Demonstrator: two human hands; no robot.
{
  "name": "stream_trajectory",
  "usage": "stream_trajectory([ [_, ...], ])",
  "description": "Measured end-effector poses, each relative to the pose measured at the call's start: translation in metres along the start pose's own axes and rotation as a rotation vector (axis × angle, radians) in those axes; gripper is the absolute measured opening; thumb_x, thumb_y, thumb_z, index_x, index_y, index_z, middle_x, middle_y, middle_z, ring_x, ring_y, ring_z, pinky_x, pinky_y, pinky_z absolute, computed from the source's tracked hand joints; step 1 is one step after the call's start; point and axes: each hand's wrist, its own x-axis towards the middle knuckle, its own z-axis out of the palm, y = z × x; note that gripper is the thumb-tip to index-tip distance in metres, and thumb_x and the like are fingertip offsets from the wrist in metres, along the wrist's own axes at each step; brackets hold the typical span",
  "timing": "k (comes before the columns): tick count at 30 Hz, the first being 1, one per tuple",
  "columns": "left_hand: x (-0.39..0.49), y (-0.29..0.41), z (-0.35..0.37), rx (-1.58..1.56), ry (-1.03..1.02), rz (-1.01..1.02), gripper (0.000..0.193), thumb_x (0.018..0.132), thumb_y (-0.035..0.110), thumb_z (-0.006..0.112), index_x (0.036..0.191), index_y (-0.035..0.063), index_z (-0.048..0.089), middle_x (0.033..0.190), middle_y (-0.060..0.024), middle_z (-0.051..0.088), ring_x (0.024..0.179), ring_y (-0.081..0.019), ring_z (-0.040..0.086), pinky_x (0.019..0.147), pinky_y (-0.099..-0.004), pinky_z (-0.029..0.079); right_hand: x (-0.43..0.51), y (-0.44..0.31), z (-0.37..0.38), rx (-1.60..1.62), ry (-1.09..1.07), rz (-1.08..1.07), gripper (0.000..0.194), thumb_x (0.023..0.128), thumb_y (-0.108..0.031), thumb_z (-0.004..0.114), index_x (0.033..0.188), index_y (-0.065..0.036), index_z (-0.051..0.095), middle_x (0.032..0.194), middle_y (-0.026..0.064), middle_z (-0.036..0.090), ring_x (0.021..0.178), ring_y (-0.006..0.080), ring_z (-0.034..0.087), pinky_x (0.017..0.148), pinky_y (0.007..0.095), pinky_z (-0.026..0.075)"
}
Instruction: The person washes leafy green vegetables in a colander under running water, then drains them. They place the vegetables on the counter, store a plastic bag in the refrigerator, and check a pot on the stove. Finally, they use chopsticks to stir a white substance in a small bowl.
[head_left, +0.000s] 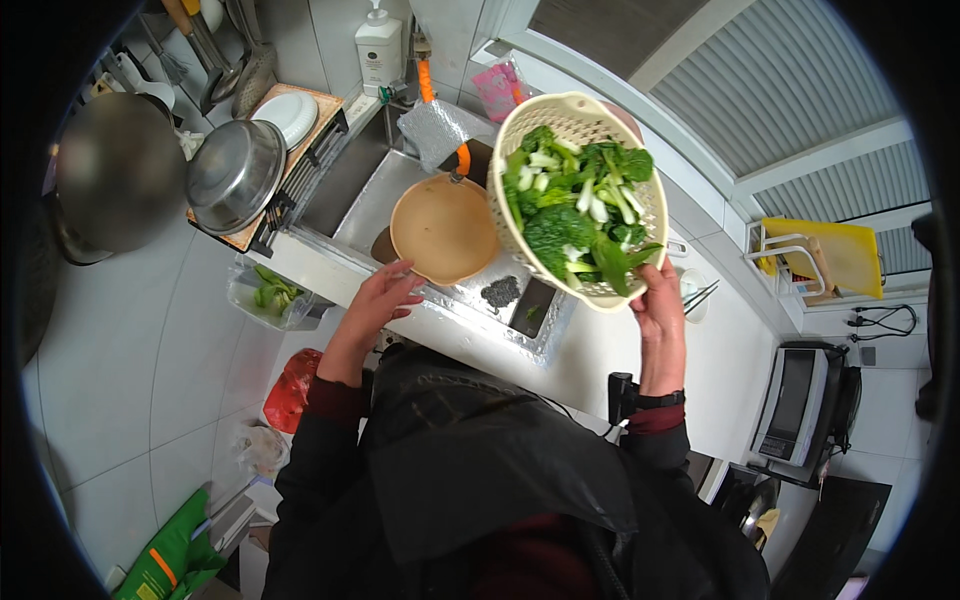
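Observation:
My right hand (657, 298) grips the near rim of a cream plastic colander (506, 217), which is tilted and full of leafy greens with white stems (577, 195). The colander is raised over the right side of the sink. My left hand (386, 296), fingers apart, is at the near edge of a round tan basin (442, 225) in the sink; whether the fingertips touch its rim I cannot tell. Cloudy liquid seems to fill the basin. Above it an orange faucet hose (463, 161) points down. A dark drain strainer (500, 291) lies between the basin and the counter edge.
A steel bowl (232, 176) and white plates (286, 118) stand on a rack left of the sink. A plastic container with green leaves (274, 296) hangs below the counter edge. Further right are a bowl with chopsticks (697, 296), a yellow cutting board (832, 255) and a microwave (793, 401).

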Motion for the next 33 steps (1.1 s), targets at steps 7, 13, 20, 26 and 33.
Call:
stream_trajectory([
  [7,0.027,0.022,0.064,0.066,-0.191,0.031,0.069,0.095,0.022,0.057,0.150,0.0156,0.015,0.116,-0.0122,0.059,0.078,-0.0161,0.067,0.056,-0.0259,0.056,-0.008,0.070,0.001,-0.236,0.046,0.044,0.039,0.091,-0.001,0.042,0.129,-0.006,0.046,0.102,0.0078,0.062,0.067,0.0100,0.061,0.042,0.0189,0.047],
  [13,0.037,-0.017,0.074,0.170,-0.034,0.298,0.068,0.088,0.003,0.050,0.147,0.0138,0.019,0.120,-0.0104,0.052,0.083,-0.0130,0.062,0.058,-0.0254,0.057,-0.016,0.095,0.002,-0.316,-0.021,-0.222,0.037,0.097,-0.006,0.043,0.133,-0.002,0.044,0.108,0.0098,0.062,0.086,0.0148,0.061,0.070,0.0267,0.052],
  [20,0.057,-0.029,0.088,0.024,-0.032,0.091,0.061,0.090,-0.003,0.043,0.143,0.0170,0.021,0.119,-0.0123,0.054,0.092,-0.0239,0.066,0.064,-0.0342,0.062,0.011,0.106,-0.014,-0.724,0.130,-0.199,0.038,0.092,-0.008,0.045,0.129,0.001,0.047,0.095,0.0275,0.064,0.086,0.0391,0.066,0.075,0.0422,0.050],
  [26,0.068,-0.037,0.091,-0.012,-0.004,0.000,0.063,0.090,-0.003,0.043,0.145,0.0191,0.020,0.125,-0.0131,0.052,0.098,-0.0269,0.065,0.071,-0.0387,0.062,0.021,0.139,-0.029,-0.680,0.122,-0.404,0.038,0.091,-0.009,0.048,0.129,-0.005,0.049,0.092,0.0248,0.065,0.084,0.0374,0.066,0.074,0.0409,0.051],
  [33,0.089,-0.045,0.078,0.140,-0.090,0.074,0.076,0.087,-0.001,0.048,0.149,0.0228,0.010,0.131,-0.0144,0.047,0.100,-0.0282,0.064,0.068,-0.0388,0.062,0.027,0.142,-0.032,-0.628,0.049,-0.300,0.039,0.089,-0.006,0.047,0.128,-0.003,0.049,0.094,0.0144,0.067,0.077,0.0228,0.066,0.067,0.0328,0.053],
])
